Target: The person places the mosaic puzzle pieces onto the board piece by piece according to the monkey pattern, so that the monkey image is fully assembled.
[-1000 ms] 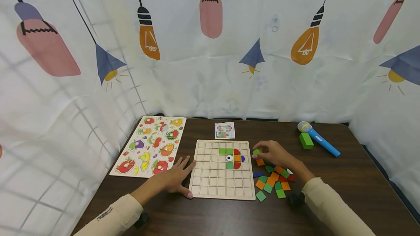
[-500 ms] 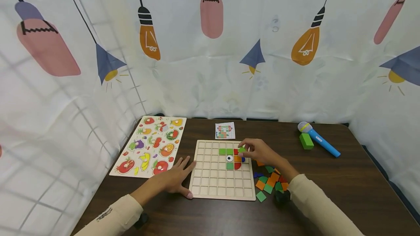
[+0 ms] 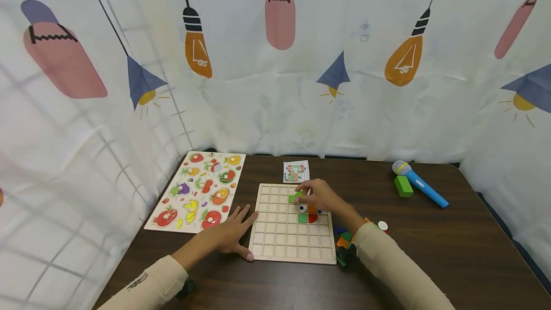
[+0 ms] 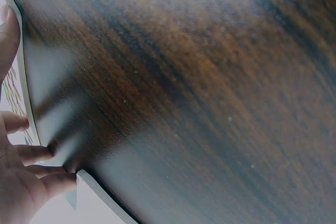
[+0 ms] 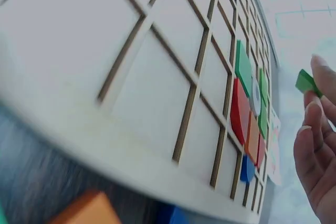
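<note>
While the left fingers (image 3: 251,218) spread against the gridded board (image 3: 275,238), right fingers (image 5: 313,115) pinch a green tile (image 5: 304,81).

Dark wood-grain surface (image 3: 284,288) and its contents.
Directly on it: grid board (image 3: 275,239), fruit-picture board (image 3: 201,195), small printed card (image 3: 296,171), loose coloured tiles (image 3: 343,242), green block (image 3: 403,187), blue microphone (image 3: 424,187).

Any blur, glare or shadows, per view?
Head: mostly sharp, even light; left wrist: pale glare on the table, dark streaks beside the left hand, shadows or reflections; right wrist: foreground orange piece and near edge of grid board blurred, background around the right hand washed out.
</note>
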Demonstrator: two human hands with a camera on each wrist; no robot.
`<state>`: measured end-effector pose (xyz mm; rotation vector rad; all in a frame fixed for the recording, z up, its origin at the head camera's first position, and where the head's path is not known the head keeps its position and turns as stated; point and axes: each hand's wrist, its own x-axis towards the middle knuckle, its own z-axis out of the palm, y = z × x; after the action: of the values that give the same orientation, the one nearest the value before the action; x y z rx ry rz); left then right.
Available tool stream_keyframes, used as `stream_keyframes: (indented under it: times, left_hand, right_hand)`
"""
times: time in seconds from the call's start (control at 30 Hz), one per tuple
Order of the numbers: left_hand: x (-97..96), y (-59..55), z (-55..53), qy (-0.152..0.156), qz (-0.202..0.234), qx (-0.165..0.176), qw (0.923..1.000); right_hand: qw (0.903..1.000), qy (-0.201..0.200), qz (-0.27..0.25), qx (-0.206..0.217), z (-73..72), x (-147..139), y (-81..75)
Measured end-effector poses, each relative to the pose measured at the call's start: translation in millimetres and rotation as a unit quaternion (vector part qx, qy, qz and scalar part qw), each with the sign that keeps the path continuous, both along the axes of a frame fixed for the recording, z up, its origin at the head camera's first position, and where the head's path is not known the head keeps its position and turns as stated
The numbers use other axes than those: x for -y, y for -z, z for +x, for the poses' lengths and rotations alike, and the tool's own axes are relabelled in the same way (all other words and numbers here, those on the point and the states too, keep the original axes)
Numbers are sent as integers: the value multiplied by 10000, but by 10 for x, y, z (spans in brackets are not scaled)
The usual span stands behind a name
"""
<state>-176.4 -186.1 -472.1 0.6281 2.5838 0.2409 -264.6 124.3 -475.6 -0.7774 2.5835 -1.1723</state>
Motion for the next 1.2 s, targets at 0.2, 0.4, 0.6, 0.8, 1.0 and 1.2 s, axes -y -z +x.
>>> stream_keyframes:
  times: [0.2, 0.4, 0.6, 0.8, 1.0, 1.2]
  left_hand:
    - [2, -16, 8, -21, 1, 6, 10000]
    - [-8, -35, 19, -84, -10, 75, 9999]
    - [-10, -35, 25, -119, -56, 73, 9999]
    - [-9, -28, 16, -90, -9, 71, 9999]
    - [-12, -24, 5, -74, -47, 70, 9999]
    - [-7, -10, -4, -22, -41, 39, 10000]
  right_hand:
    - [9993, 100, 67, 365, -44, 149, 41]
    - [9973, 267, 202, 653, -77, 291, 96]
    - [9967, 327, 463, 581, -114, 416, 108]
    - [9958, 338, 695, 486, -122, 499, 104]
    - [9927, 511, 1020, 398, -110, 549, 71]
    - [9908, 556, 1206, 271, -104, 560, 59]
